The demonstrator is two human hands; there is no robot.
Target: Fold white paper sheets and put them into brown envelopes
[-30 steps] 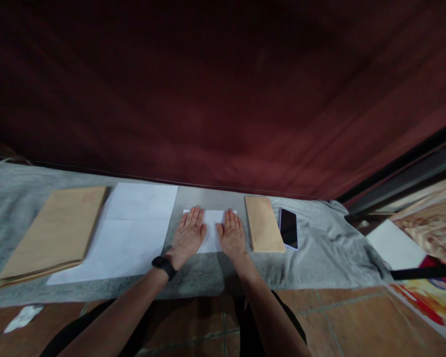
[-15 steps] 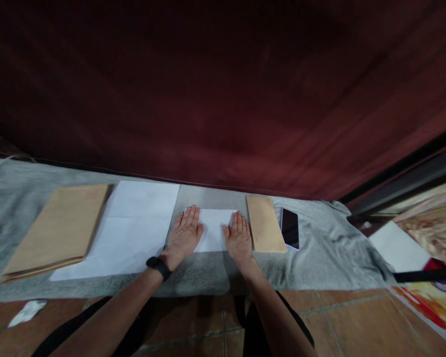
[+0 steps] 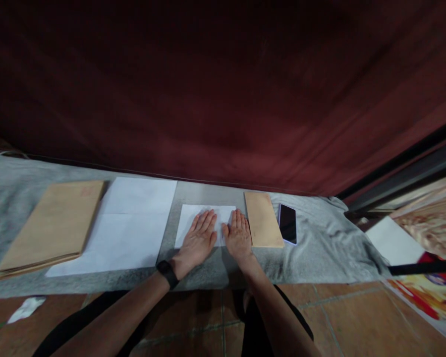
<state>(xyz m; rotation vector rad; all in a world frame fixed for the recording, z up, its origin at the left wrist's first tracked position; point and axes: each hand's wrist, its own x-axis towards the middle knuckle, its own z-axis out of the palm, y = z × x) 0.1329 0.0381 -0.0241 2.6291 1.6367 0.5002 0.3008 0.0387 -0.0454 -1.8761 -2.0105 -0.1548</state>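
Observation:
A small folded white sheet (image 3: 188,223) lies on a grey cloth (image 3: 319,253) spread over the floor. My left hand (image 3: 198,240) rests flat on the sheet's right half, fingers stretched out, a black band at the wrist. My right hand (image 3: 238,236) lies flat beside it on the sheet's right edge, fingers together and extended. Both palms press down and neither holds anything. A narrow brown envelope (image 3: 262,225) sits just right of my right hand.
A dark phone (image 3: 287,223) lies right of the envelope. A large white sheet (image 3: 126,225) and a stack of big brown envelopes (image 3: 54,225) lie to the left. A dark red curtain (image 3: 223,89) hangs behind. Tiled floor (image 3: 342,317) is in front, with papers at right.
My left hand has slid right across the folded sheet, from its left edge to beside my right hand. More of the sheet's left part shows now. The right hand barely moved.

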